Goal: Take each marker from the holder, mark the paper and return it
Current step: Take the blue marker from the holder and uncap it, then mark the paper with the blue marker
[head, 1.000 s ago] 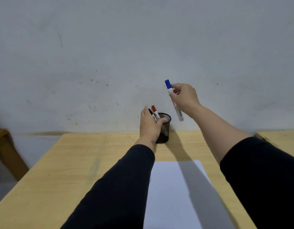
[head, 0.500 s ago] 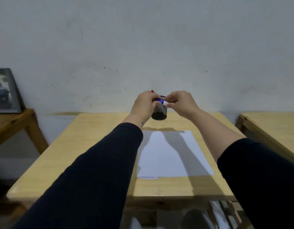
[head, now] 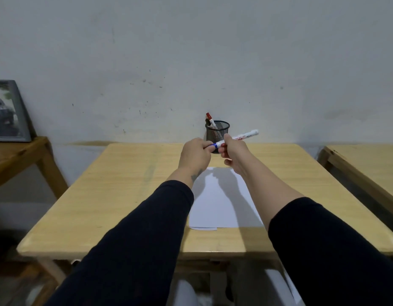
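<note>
Setting: wooden bench (head: 129, 195), paper (head: 215, 208) before holder (head: 217, 134).
Left hand (head: 194, 157): I pinch the blue cap to uncap.
Right hand (head: 232, 151): I clamp the marker (head: 239, 137) barrel, before holder.

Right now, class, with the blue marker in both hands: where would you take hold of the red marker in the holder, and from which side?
Grip the red marker by its capped top end, coming from above. Only that end sticks up past the rim of the holder, leaning left; the rest sits inside the mesh. A black-capped marker leans close beside it, so pinch narrowly.
</note>
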`<move>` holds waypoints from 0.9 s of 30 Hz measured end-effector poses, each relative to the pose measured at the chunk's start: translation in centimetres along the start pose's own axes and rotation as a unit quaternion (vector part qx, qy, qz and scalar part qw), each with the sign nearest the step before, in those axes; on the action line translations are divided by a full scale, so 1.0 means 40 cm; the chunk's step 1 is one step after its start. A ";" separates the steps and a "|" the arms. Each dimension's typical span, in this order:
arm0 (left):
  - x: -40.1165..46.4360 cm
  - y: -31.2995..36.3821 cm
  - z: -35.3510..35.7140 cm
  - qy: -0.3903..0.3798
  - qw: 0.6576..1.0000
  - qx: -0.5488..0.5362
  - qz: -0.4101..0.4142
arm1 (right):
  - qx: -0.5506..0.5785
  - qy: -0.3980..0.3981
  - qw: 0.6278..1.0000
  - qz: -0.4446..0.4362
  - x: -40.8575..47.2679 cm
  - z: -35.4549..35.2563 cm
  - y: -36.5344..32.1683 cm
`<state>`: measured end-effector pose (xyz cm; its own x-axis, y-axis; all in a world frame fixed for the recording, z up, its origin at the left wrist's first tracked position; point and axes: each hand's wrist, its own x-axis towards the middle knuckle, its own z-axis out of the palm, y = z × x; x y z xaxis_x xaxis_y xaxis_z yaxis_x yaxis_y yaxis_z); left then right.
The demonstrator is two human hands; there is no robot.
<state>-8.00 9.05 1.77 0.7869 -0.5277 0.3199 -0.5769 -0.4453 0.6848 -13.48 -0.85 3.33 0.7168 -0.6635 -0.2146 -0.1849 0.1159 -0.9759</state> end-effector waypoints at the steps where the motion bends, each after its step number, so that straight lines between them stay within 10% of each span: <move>1: 0.007 -0.009 -0.003 -0.018 0.999 -0.017 -0.024 | -0.010 0.000 1.000 -0.007 0.011 0.005 0.006; 18: 0.052 -0.226 0.014 -0.121 0.978 0.145 -0.086 | -0.017 0.010 0.995 -0.102 0.114 0.082 0.149; 27: -0.003 -0.262 0.032 0.062 0.994 -0.019 -0.091 | 0.091 0.000 0.991 -0.099 0.130 0.146 0.173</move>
<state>-2.34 12.85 -6.29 0.8993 -0.3474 0.2656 -0.4167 -0.4966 0.7614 -7.09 0.83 -4.78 0.7272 -0.6862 -0.0183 0.0836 0.1150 -0.9898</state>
